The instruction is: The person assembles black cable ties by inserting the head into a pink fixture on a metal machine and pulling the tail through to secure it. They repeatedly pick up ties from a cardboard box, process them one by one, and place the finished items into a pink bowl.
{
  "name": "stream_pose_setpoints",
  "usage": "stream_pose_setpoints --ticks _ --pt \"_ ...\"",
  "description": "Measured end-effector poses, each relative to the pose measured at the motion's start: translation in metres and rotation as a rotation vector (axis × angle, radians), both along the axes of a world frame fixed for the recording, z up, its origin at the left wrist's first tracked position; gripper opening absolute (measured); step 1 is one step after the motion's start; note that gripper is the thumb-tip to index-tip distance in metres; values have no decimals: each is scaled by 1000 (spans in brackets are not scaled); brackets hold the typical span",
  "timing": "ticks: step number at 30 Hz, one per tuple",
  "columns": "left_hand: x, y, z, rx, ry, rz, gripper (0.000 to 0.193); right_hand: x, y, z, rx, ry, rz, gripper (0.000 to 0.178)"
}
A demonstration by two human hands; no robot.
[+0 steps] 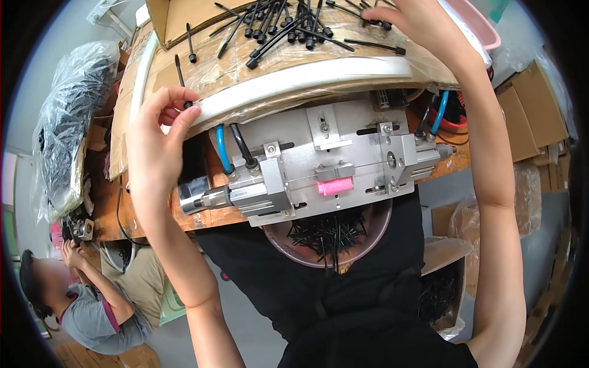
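My left hand (161, 126) is closed in a pinch on a thin black rod with a thicker collar (180, 70), its shaft pointing up from the fingertips. It is beside the left end of a curved white strip (294, 80). My right hand (411, 24) reaches over the far right of a cardboard surface, a digit stretched over some black rods; its other fingers run past the top edge. A pile of similar black rods (288, 24) lies across the cardboard. Below the strip sits a metal fixture (368, 150) with two cylinders and a pink block (335, 186) at its front.
A bowl (380, 236) full of black rods rests at my lap under the fixture. Blue tubes (222, 147) rise from the cylinders. A plastic-wrapped bundle (73, 116) stands left, near a seated person (104, 306). Cardboard boxes (534, 116) are at right.
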State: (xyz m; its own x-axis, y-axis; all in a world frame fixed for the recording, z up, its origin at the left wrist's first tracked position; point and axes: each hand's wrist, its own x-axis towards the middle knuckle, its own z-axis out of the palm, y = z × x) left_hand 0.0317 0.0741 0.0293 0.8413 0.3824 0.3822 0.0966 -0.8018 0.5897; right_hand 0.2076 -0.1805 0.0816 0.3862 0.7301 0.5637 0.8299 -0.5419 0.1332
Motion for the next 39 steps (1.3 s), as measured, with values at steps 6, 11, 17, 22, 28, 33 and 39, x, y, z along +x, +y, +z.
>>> stream_pose_setpoints --ticks 6,11,17,22,28,33,39 --pt "-40 -98 -41 241 -176 84 55 5 89 -36 -96 134 540 13" --pt "-74 -170 -90 337 -9 -137 63 17 113 -34 82 -53 492 16" --pt "-59 -192 -109 370 131 -103 61 -25 36 31 737 938 510 40" --pt "-54 -190 -110 373 112 -133 62 -46 -29 16 908 925 488 28" --pt "-64 -180 -106 299 147 -171 72 -121 -53 -99 611 623 480 36" --pt "-76 -177 -76 129 149 -133 70 -163 -57 -155 440 629 305 67" --pt "-79 -171 -73 141 105 -111 70 -160 -47 -166 337 666 288 63"
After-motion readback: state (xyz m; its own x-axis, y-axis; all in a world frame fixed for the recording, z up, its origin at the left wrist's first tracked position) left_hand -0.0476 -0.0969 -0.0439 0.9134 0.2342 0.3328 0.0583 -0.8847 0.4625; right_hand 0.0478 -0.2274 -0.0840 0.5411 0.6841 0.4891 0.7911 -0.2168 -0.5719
